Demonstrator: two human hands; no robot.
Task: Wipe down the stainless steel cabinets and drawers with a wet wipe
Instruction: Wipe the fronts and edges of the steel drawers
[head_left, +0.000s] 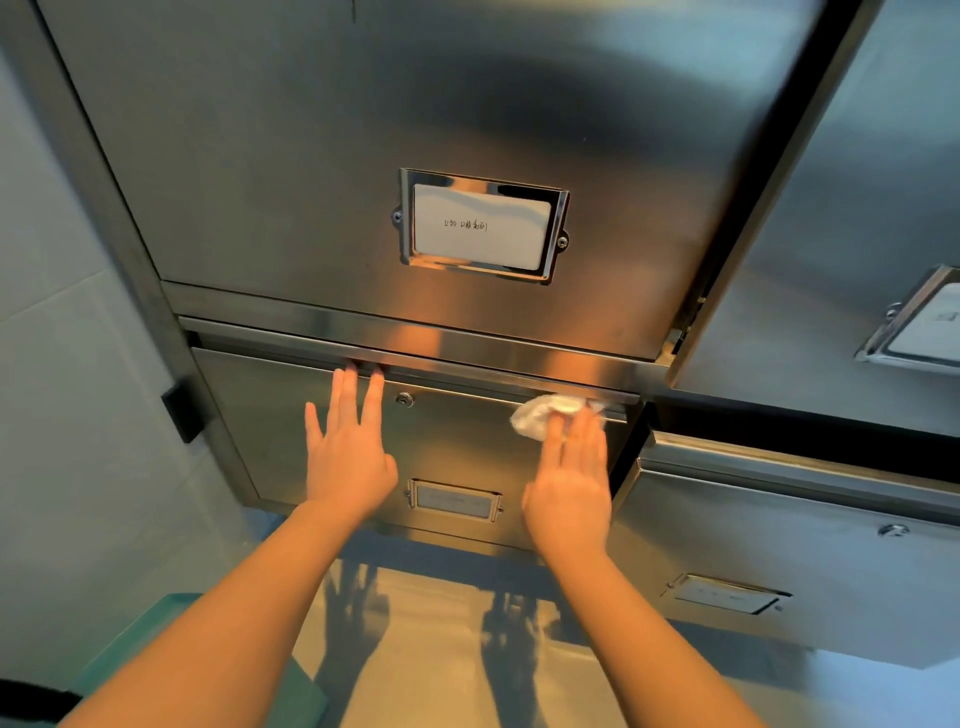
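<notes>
Crumpled white wet wipe (550, 413), pressed by the flat, straight fingers of the right hand (569, 480) against the top lip of the brushed steel lower drawer (291, 415). Left hand (345, 452) spread, fingertips on the same lip. Likely to snag or slip into the gap above. Nearby: round keyhole lock (404, 399), chrome label holder (480, 226) to work around.

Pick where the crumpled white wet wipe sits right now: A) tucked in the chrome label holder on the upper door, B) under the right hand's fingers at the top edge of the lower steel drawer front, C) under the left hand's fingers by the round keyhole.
B: the crumpled white wet wipe lies under the right hand at the lower steel drawer front's top edge; the left hand is bare.
</notes>
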